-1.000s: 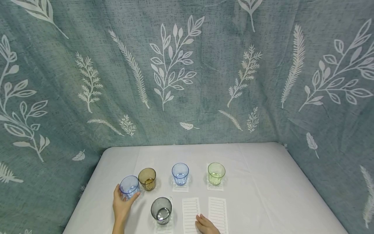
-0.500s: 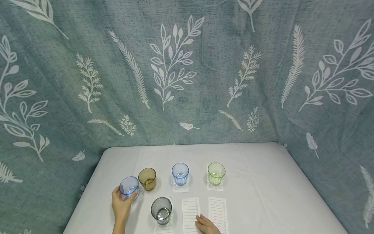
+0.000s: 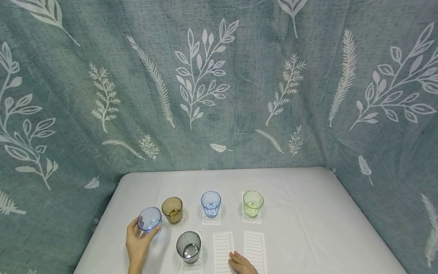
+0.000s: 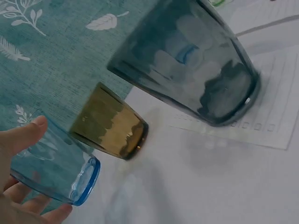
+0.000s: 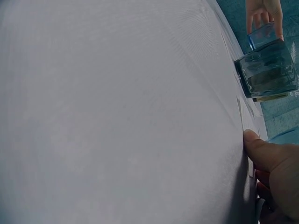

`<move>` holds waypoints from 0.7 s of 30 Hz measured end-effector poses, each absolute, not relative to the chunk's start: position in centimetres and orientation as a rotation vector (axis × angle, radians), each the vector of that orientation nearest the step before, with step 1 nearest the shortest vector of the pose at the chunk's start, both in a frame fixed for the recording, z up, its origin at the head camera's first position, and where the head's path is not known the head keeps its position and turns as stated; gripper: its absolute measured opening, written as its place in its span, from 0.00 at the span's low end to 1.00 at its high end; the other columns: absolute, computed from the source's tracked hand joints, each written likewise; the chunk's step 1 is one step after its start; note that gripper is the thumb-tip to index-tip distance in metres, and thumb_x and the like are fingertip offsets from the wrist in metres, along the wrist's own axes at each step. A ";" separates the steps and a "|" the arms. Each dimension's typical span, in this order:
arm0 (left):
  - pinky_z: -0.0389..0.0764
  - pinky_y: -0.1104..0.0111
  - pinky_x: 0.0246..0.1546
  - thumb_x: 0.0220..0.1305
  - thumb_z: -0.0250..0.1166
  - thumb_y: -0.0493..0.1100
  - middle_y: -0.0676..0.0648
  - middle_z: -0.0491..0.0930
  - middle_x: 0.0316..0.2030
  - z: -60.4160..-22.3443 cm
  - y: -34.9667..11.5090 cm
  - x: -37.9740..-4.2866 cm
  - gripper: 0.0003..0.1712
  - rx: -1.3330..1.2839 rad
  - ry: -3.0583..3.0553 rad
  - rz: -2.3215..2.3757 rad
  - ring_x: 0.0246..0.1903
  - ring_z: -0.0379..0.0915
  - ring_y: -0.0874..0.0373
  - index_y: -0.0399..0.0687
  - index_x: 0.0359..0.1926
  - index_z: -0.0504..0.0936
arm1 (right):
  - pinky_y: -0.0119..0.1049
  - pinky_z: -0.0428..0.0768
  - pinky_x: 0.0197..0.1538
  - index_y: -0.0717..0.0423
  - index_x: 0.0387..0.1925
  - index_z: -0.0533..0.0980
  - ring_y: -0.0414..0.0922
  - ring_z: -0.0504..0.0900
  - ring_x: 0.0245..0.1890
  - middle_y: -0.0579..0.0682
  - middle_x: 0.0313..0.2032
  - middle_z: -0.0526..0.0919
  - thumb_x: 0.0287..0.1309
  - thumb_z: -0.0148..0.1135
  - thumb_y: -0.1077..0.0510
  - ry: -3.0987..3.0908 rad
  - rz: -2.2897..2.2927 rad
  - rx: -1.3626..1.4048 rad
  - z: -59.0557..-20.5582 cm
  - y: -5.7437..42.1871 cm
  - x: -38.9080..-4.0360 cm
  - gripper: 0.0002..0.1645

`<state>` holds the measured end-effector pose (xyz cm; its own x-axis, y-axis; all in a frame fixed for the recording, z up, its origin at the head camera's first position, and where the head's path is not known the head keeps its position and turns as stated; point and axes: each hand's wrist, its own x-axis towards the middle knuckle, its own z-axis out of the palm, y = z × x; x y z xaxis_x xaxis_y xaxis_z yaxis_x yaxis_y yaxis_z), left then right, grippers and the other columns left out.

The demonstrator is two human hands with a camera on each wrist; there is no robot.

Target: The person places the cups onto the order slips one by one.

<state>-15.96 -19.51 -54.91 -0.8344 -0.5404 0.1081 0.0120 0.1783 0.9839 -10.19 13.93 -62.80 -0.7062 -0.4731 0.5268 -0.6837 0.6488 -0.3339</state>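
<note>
The held blue glass [image 3: 149,220] is at the left part of the desk [image 3: 328,224], nearer its far-left corner than its far-right one. The left hand [image 3: 137,241] is clamped on it, thumb on one side and fingers on the other, with the rim facing up and slightly tipped. Whether its base touches the desk I cannot tell.

Just beside it, toward the far edge and to the right, an amber glass [image 3: 172,210] stands upright on the white cover. Closer to the near edge, a grey glass [image 3: 189,247] stands upright on a lined card [image 3: 191,268].

Right of that card lies a lined sheet [image 3: 222,247], and the right hand [image 3: 242,263] rests at its right side, fingers loosely together and the thumb against the paper in the right wrist view. The two hands are well apart, with the grey glass between them. Another lined sheet [image 3: 254,247] lies next to the right hand, partly behind it.

Toward the far edge, a second blue glass [image 3: 211,204] and, to its right, a green glass [image 3: 253,204] each stand upright on a card. Beyond the far edge hangs a teal curtain [image 3: 246,148] printed with white leaves, which also runs along both side edges.
</note>
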 end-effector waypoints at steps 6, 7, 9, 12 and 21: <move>0.68 0.50 0.56 0.42 0.76 0.31 0.24 0.62 0.61 -53.1 -19.5 -15.5 0.49 0.461 -2.059 -1.663 0.61 0.58 0.29 0.27 0.63 0.59 | 0.42 0.82 0.44 0.72 0.34 0.81 0.57 0.82 0.44 0.67 0.40 0.83 0.56 0.61 0.40 -2.433 0.722 0.933 -62.9 13.9 -10.4 0.34; 0.68 0.50 0.56 0.42 0.75 0.31 0.25 0.62 0.61 -52.8 -19.4 -15.5 0.49 0.453 -2.057 -1.662 0.61 0.59 0.30 0.27 0.63 0.59 | 0.41 0.82 0.44 0.72 0.34 0.81 0.57 0.82 0.44 0.67 0.40 0.83 0.56 0.61 0.40 -2.432 0.723 0.937 -62.9 13.9 -10.4 0.33; 0.69 0.53 0.57 0.42 0.75 0.30 0.26 0.63 0.62 -52.2 -19.3 -15.4 0.48 0.441 -2.048 -1.668 0.61 0.59 0.31 0.28 0.63 0.59 | 0.40 0.81 0.45 0.72 0.34 0.81 0.57 0.82 0.44 0.67 0.40 0.83 0.56 0.61 0.41 -2.435 0.728 0.938 -62.9 13.9 -10.4 0.33; 0.69 0.58 0.56 0.41 0.75 0.30 0.28 0.64 0.62 -51.2 -18.9 -15.3 0.47 0.419 -2.042 -1.674 0.61 0.60 0.32 0.29 0.63 0.60 | 0.42 0.82 0.45 0.72 0.35 0.81 0.58 0.82 0.45 0.67 0.41 0.82 0.56 0.61 0.40 -2.461 0.749 0.925 -62.8 13.9 -10.3 0.34; 0.71 0.72 0.56 0.41 0.75 0.29 0.27 0.63 0.62 -48.6 -17.2 -14.8 0.48 0.279 -2.081 -1.757 0.62 0.59 0.34 0.29 0.63 0.60 | 0.43 0.82 0.46 0.72 0.37 0.81 0.57 0.81 0.47 0.66 0.43 0.82 0.56 0.61 0.40 -2.494 0.778 0.896 -62.9 13.9 -10.2 0.33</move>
<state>-14.83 -17.25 -48.59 -0.8998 -0.4004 0.1731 0.1036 0.1894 0.9764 -10.25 13.88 -62.94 -0.7258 -0.4609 0.5106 -0.6694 0.6441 -0.3702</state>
